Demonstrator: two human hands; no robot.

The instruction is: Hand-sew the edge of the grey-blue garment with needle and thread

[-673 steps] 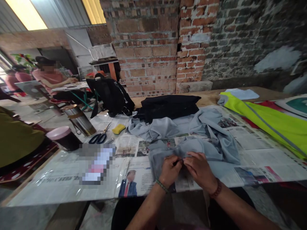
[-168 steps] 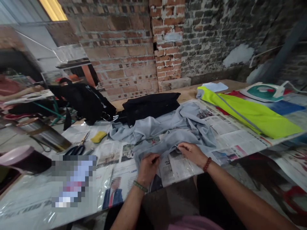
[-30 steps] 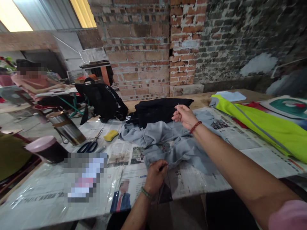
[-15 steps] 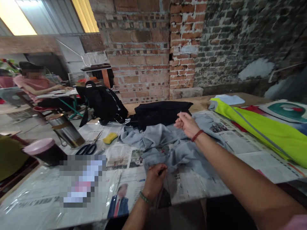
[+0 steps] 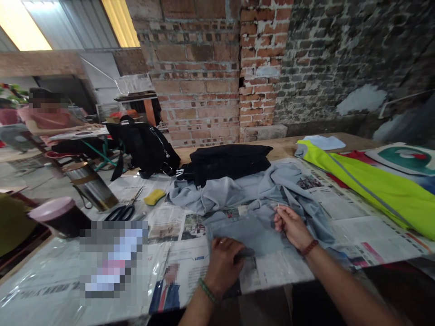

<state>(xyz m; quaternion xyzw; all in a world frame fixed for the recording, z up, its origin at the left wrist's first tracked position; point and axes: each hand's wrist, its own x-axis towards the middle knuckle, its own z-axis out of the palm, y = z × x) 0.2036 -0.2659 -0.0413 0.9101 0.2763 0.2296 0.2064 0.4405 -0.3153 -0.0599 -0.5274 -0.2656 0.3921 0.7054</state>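
Observation:
Grey cloth (image 5: 220,192) lies rumpled over the newspaper in front of me, its near part spread flatter. My left hand (image 5: 226,260) is closed on the near left edge of this cloth, the fabric bunched between thumb and fingers. Just right of it, low over the cloth, my right hand (image 5: 290,226) pinches a thin needle (image 5: 279,206), only its pale tip showing above the fingers. Any thread on it is too fine to make out.
Newspaper (image 5: 353,226) under clear plastic covers the table. Leftward are scissors (image 5: 124,210), a yellow sponge (image 5: 154,197), a steel flask (image 5: 91,185) and a pink-lidded cup (image 5: 61,217). Behind sit black cloth (image 5: 231,160) and a black backpack (image 5: 146,147); right, a yellow-green garment (image 5: 367,185) and an iron (image 5: 404,157).
My right hand has come down and toward me with the needle, from raised above the cloth to close over it. The left hand has turned palm-down, and the near cloth lies flatter.

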